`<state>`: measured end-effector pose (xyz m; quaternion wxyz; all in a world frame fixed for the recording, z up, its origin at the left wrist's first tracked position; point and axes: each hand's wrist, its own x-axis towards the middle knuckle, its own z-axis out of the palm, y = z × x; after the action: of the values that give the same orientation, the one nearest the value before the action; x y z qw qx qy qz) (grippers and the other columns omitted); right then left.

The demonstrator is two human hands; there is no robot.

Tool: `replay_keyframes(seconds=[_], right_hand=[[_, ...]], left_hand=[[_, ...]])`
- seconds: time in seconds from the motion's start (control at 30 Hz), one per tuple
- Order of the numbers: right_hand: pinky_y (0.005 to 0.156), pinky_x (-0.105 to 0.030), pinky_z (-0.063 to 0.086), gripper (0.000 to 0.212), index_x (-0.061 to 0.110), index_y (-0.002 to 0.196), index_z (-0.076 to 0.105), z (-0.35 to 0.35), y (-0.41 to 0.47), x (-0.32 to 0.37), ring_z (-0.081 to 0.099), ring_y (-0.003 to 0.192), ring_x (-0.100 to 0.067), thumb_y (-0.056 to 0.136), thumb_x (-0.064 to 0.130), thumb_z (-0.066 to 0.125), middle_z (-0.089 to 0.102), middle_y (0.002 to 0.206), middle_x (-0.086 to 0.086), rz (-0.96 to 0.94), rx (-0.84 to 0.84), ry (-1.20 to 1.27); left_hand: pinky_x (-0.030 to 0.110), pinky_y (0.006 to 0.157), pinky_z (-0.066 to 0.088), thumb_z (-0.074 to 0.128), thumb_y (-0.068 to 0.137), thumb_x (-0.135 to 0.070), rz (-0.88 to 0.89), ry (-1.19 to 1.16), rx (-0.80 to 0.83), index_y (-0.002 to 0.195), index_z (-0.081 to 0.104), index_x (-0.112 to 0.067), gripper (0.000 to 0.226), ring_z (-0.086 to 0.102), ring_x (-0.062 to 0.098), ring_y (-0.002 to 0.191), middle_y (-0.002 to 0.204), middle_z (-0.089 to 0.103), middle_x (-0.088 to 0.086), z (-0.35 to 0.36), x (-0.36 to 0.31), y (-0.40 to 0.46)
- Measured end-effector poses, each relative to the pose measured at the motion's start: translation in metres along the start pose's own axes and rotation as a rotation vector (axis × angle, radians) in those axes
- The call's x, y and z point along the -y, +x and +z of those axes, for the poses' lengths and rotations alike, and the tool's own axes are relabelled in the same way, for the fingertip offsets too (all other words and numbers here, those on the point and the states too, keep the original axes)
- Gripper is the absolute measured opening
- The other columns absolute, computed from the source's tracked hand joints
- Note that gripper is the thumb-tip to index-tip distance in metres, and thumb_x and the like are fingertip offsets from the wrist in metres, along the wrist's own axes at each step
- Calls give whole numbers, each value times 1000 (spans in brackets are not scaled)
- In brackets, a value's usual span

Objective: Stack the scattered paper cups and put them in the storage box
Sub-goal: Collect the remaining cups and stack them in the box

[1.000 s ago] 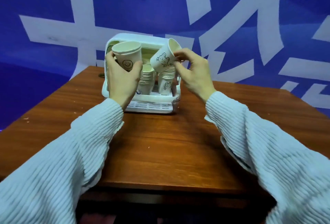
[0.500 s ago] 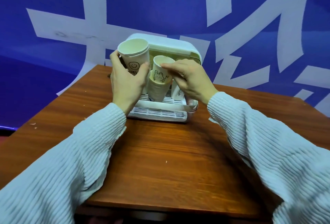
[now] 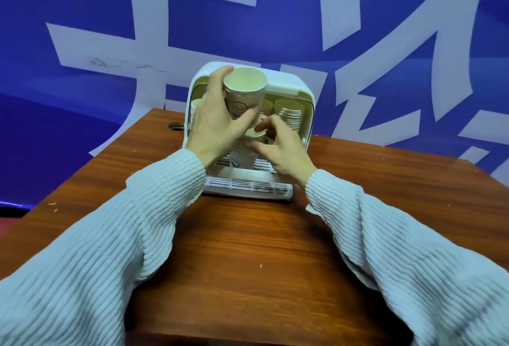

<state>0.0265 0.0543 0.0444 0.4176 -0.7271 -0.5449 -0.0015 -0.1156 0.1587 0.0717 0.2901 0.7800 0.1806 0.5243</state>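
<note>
Smiley-face paper cup [image 3: 243, 99]: single cup, cream, upright with mouth up, raised in front of the storage box opening, above the nearer stack. Held by the left hand [image 3: 217, 122], fingers and thumb curled round its lower wall.

Near stack of paper cups [image 3: 246, 150]: nested, upright, standing on the box's slatted floor at the front, directly under the raised cup. Top rim visible between the two hands. The right hand [image 3: 281, 147] is at its upper part with fingertips curled in at the rim; it appears to pinch the top cup, though the exact contact is partly hidden by the left hand.

Rear stack of paper cups [image 3: 289, 114]: nested, upright, at the back right inside the box. A further stack [image 3: 195, 108] shows at the back left, mostly hidden behind the left hand.

Storage box [image 3: 286, 84]: white plastic, rounded top, front open, slatted tray [image 3: 248, 186] projecting toward the viewer. Stands at the far edge of the table.

Table [image 3: 248, 249]: brown wood-grain top. Both forearms in ribbed light-blue sleeves [image 3: 124, 235] extend across it.

Backdrop [image 3: 275, 15]: blue with large white characters.
</note>
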Motion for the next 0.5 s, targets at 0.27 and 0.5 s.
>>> replay_keyframes(seconds=[0.27,0.5], right_hand=[[110,-46,49,95,31,141,28,-3,0,-5,61,125,-13,71,25,91,62,134,-2,111,-44,256],[97,-41,57,111,39,161,13,-1,4,-13,65,117,-20,79,-4,73,51,140,-2,139,4,337]], left_hand=[[40,98,47,76,77,-37,108,244,97,146,40,-17,79,55,29,120,136,56,11,13,0,0],[48,91,37,33,89,-71,249,857,212,134,58,-21,72,46,34,108,122,58,17,20,10,-8]])
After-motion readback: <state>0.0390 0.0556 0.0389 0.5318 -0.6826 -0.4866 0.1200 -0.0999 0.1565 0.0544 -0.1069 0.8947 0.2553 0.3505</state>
